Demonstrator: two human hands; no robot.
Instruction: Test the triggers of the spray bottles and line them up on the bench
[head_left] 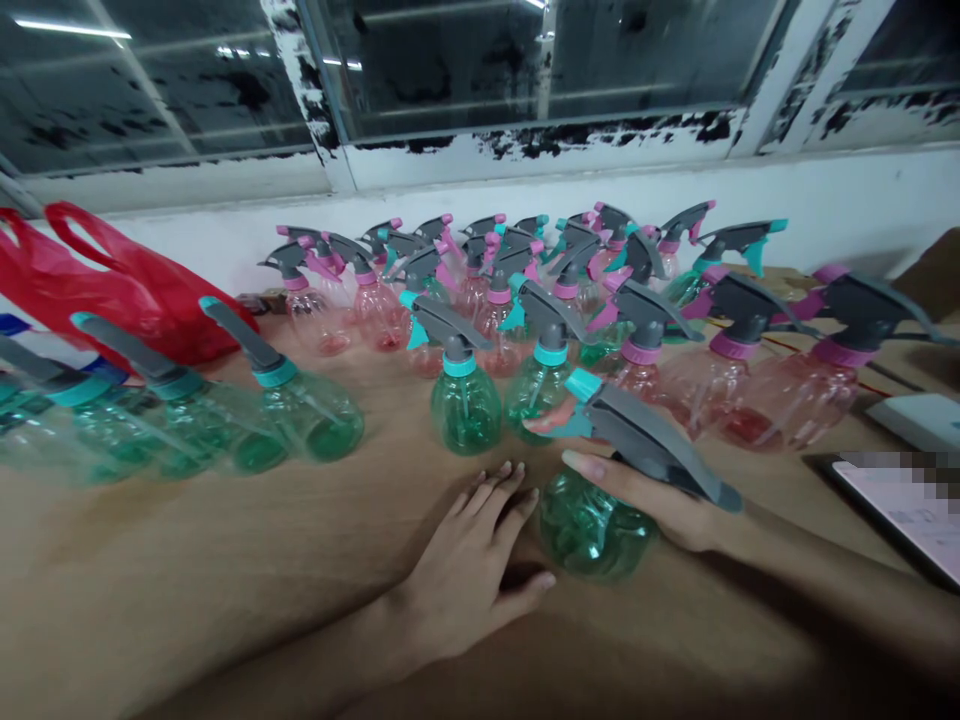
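Note:
My right hand (652, 495) is wrapped round the neck of a green spray bottle (596, 530) with a grey and teal trigger head, its thumb and a finger near the trigger. Flat on the table, fingers spread, my left hand (476, 560) lies just left of that bottle and holds nothing. Beyond the hands stand two more green spray bottles (465, 410) with teal collars. Behind them is a crowd of pink spray bottles (379, 310) and green ones. Several green spray bottles (315, 415) stand in a row at the left.
A red plastic bag (142, 290) sits at the back left. On the right edge lie a phone or tablet (892, 510) with a lit screen and a white box (919, 420). Cables run behind the pink bottles. A white wall (225, 225) with windows closes the table's far side.

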